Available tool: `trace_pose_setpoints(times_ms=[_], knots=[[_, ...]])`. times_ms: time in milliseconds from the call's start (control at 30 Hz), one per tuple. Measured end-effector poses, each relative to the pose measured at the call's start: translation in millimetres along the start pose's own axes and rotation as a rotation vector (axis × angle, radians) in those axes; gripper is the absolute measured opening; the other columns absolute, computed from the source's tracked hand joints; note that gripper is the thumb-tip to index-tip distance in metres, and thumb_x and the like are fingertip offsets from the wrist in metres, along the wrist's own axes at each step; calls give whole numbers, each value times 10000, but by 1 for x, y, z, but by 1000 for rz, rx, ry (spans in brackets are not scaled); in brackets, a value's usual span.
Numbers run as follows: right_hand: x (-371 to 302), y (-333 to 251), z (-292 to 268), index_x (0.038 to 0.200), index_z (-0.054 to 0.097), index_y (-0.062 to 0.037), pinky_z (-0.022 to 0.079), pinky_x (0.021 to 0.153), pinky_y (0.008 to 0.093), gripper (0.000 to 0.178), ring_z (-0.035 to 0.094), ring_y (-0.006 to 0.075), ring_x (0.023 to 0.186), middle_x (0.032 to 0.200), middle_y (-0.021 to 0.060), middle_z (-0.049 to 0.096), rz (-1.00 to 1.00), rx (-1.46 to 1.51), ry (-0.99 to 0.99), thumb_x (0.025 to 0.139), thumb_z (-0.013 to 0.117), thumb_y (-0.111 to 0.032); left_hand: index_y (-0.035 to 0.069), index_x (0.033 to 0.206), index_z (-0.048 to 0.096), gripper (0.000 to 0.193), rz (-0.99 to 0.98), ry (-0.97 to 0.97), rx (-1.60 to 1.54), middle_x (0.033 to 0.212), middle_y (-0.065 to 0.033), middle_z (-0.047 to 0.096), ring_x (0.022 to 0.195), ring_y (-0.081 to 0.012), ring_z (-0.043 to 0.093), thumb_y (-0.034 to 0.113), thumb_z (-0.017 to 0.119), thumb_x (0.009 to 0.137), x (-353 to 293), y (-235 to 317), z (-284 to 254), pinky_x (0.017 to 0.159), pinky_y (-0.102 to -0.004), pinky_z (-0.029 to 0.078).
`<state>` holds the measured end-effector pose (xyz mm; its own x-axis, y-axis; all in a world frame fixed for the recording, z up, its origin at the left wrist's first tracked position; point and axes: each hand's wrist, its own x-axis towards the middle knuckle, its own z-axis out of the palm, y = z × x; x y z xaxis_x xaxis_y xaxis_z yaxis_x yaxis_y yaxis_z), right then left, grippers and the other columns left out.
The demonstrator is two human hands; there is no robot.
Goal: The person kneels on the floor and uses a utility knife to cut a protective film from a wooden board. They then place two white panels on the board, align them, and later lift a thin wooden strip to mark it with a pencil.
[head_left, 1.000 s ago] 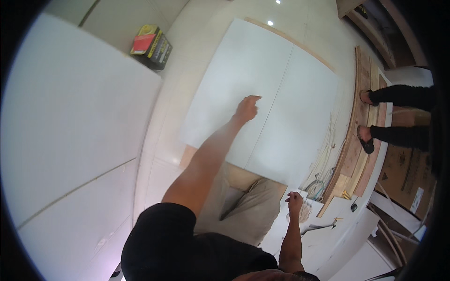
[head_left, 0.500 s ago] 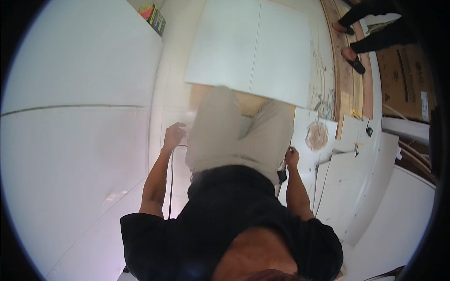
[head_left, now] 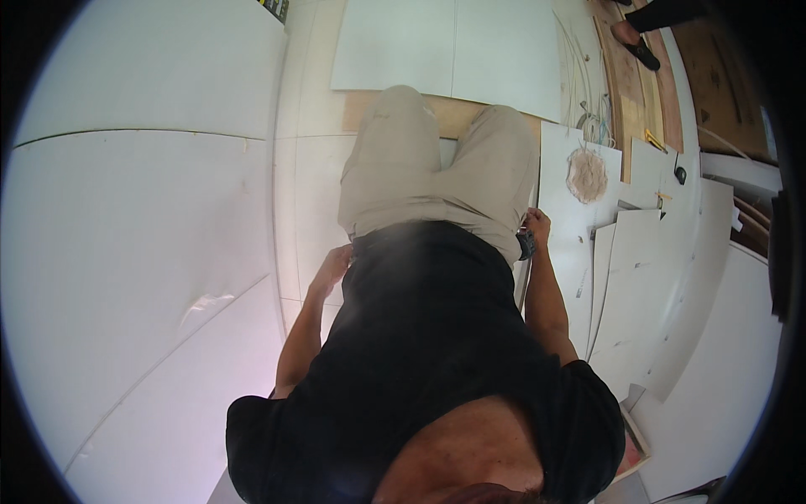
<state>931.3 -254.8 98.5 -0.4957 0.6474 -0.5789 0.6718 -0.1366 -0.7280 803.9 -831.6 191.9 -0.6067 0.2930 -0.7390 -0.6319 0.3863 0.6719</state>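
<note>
White panels (head_left: pixel 453 46) lie flat on the floor well ahead of both hands, two of them side by side with one seam between, smooth and matte, resting over a strip of bare brown board (head_left: pixel 445 113). To the right of the right hand (head_left: pixel 535 225) lie more white sheets (head_left: pixel 638 277), at least four thin, flat offcuts with straight cut edges, overlapping one another at angles. Just beyond that hand one round, rough, pinkish-brown patch (head_left: pixel 587 175) sits on a white sheet, and a loose tangle of thin pale strips (head_left: pixel 588 126) lies farther ahead. One small dark object (head_left: pixel 679 175) rests on the sheets well to the right.

The left hand (head_left: pixel 332 267) hangs at the hip with its fingers loosely curled, half open, touching the black shirt (head_left: pixel 437 336) at the waist; it holds nothing that can be seen. The right hand is curled tighter at the opposite hip against the beige trousers (head_left: pixel 437 176), with a small dark thing (head_left: pixel 526 244) at it; whether it grips that thing cannot be told. Left of the left hand stretch large glossy white slabs (head_left: pixel 143 210). Far ahead to the right, another person's sandalled foot (head_left: pixel 635 44) stands on wooden planks (head_left: pixel 625 92).
</note>
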Motion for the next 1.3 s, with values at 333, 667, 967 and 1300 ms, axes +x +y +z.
trace_pose_setpoints(times_ms=[333,667,967,1300], knots=[[-20,1,-5,1034,782,7,533,642,329,203,686,133,681,796,71,755,-91,-88,133,1022,713,-183,-43,1053,734,267,317,546,-95,768,-111,726,597,-196,700,199,631,1090,17,102,-20,574,-324,570],[-174,-363,-49,1224,735,3,587,732,284,190,713,152,827,961,84,748,-1094,282,408,1059,692,-83,-30,1233,710,219,1481,481,-155,1065,-173,754,961,-271,749,-46,666,1019,-79,419,23,871,-446,631],[-320,-461,-107,1107,667,-248,462,612,317,348,578,150,651,997,71,732,-2029,366,126,1138,435,-506,345,1129,823,278,1956,-99,52,1178,101,787,1122,-68,688,540,648,1034,-213,480,-2,1019,-364,455],[-350,-467,-136,793,648,-416,476,675,246,269,566,65,643,644,-58,568,-1961,279,140,998,508,-519,353,1100,837,269,2016,-152,-1,1147,108,796,1111,-55,691,554,682,1011,-237,476,-18,990,-345,460]])
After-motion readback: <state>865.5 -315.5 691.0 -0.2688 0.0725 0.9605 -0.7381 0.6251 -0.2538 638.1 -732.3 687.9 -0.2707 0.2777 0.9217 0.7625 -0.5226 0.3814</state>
